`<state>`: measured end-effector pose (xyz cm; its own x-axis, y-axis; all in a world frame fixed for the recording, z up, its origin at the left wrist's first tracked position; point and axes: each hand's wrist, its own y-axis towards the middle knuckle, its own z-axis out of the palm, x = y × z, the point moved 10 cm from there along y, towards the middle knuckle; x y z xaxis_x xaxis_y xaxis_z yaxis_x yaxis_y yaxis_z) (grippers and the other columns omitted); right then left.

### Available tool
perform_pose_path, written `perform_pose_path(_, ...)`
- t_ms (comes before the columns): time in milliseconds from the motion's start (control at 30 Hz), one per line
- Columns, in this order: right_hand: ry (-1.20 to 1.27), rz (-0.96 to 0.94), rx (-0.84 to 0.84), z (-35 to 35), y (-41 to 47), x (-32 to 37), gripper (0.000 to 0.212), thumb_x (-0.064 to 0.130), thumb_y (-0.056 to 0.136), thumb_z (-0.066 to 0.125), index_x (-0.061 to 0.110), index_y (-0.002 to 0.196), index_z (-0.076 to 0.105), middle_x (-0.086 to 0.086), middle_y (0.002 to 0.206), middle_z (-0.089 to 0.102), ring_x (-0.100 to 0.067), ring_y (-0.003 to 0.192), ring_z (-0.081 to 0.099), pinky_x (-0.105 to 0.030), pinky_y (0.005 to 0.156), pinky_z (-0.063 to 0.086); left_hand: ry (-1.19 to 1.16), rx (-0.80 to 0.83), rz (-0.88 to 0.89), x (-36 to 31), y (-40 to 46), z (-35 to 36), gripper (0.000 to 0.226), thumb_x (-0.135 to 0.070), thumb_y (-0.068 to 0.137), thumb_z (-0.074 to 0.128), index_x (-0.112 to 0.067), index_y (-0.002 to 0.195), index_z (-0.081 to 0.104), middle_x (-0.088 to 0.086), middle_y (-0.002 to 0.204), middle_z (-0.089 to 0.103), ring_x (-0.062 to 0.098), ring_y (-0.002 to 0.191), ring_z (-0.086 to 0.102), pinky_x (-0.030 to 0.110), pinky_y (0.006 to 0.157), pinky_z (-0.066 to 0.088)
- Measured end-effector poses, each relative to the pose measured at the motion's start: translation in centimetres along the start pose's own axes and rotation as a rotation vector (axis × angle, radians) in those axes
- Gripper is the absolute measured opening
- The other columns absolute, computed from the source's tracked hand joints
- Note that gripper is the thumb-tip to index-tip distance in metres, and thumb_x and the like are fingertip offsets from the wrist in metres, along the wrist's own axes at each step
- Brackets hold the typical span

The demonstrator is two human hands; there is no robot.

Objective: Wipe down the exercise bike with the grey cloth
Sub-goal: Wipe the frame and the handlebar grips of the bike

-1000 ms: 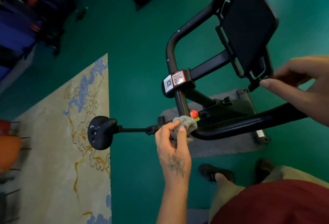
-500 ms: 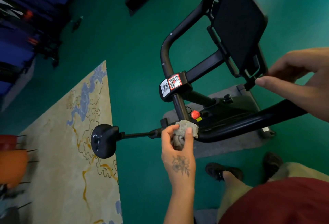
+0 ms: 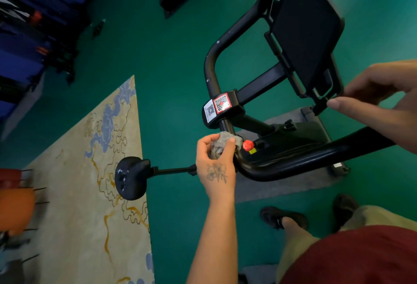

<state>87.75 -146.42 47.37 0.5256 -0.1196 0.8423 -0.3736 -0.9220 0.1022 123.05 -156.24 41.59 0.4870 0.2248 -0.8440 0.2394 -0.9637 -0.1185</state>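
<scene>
Two hands work here: the left hand (image 3: 215, 166) pinches the bunched grey cloth (image 3: 222, 145) against the exercise bike (image 3: 282, 166) handlebar bend, beside a red knob (image 3: 247, 145). Right hand (image 3: 383, 108), fingers loosely extended, seems to touch the black screen (image 3: 304, 29) bracket's lower corner, gripping nothing.

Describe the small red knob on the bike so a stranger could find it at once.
Start at the black exercise bike on the green floor and follow its stem down from the block bearing QR stickers. Just below, right of the grey cloth that the left hand grips, sits the red knob. It is the only red round part there, with a small yellow tag beside it.
</scene>
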Motion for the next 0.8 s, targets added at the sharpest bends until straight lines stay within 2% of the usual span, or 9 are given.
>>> perform_pose_path(133, -0.040, -0.007, 0.009, -0.3, -0.1, 0.5, 0.037, 0.081, 0.085, 0.062, 0.045, 0.089, 0.067, 0.017, 0.077, 0.069, -0.017, 0.073, 0.068, -0.048, 0.067, 0.057, 0.037, 0.012, -0.006, 0.3, -0.6, 0.1, 0.028, -0.031, 0.082, 0.088, -0.039, 0.100, 0.067, -0.026, 0.097, 0.070, 0.011, 0.094, 0.070, 0.046, 0.093, 0.058)
perform_pose_path(333, -0.081, -0.035, 0.015, -0.6, 0.1, 1.7, 0.035, 0.076, 0.086, 0.063, 0.041, 0.088, 0.068, 0.018, 0.074, 0.068, -0.019, 0.071, 0.068, -0.047, 0.068, 0.057, 0.098, -0.001, 0.017, 0.8, -2.7, -0.8, 0.033, -0.029, 0.084, 0.087, -0.039, 0.106, 0.064, -0.013, 0.105, 0.071, 0.011, 0.098, 0.069, 0.041, 0.092, 0.057)
perform_pose_path(500, -0.077, -0.066, 0.041, -0.6, 0.3, 2.1, 0.034, 0.075, 0.083, 0.068, 0.041, 0.086, 0.067, 0.019, 0.071, 0.068, -0.014, 0.068, 0.069, -0.046, 0.066, 0.058, 0.114, 0.015, 0.046, -0.9, -0.4, 0.4, 0.035, -0.029, 0.080, 0.089, -0.039, 0.104, 0.066, -0.012, 0.102, 0.072, 0.013, 0.095, 0.071, 0.044, 0.091, 0.058)
perform_pose_path(600, -0.058, -0.082, 0.056, -0.4, 0.2, 2.0, 0.027, 0.066, 0.084, 0.076, 0.041, 0.087, 0.067, 0.019, 0.071, 0.069, -0.012, 0.068, 0.069, -0.047, 0.066, 0.058, 0.127, 0.019, 0.056, -1.8, 0.4, 1.0, 0.036, -0.034, 0.077, 0.089, -0.042, 0.103, 0.065, -0.010, 0.105, 0.071, 0.017, 0.097, 0.072, 0.049, 0.091, 0.059)
perform_pose_path(700, -0.054, -0.088, 0.081, -0.2, 0.0, 1.9, 0.023, 0.058, 0.080, 0.082, 0.040, 0.087, 0.069, 0.019, 0.072, 0.069, -0.011, 0.069, 0.069, -0.048, 0.067, 0.059, 0.118, 0.036, 0.048, -1.2, -0.4, 0.8, 0.033, -0.031, 0.078, 0.088, -0.038, 0.099, 0.064, -0.009, 0.102, 0.070, 0.017, 0.094, 0.069, 0.049, 0.090, 0.058)
perform_pose_path(800, -0.051, -0.089, 0.094, -0.2, 0.0, 2.0, 0.024, 0.056, 0.078, 0.084, 0.039, 0.086, 0.069, 0.019, 0.073, 0.070, -0.009, 0.069, 0.069, -0.047, 0.067, 0.059, 0.147, 0.047, 0.050, -0.3, -2.2, 0.2, 0.031, -0.039, 0.073, 0.081, -0.040, 0.096, 0.060, -0.007, 0.103, 0.068, 0.019, 0.097, 0.068, 0.050, 0.092, 0.056)
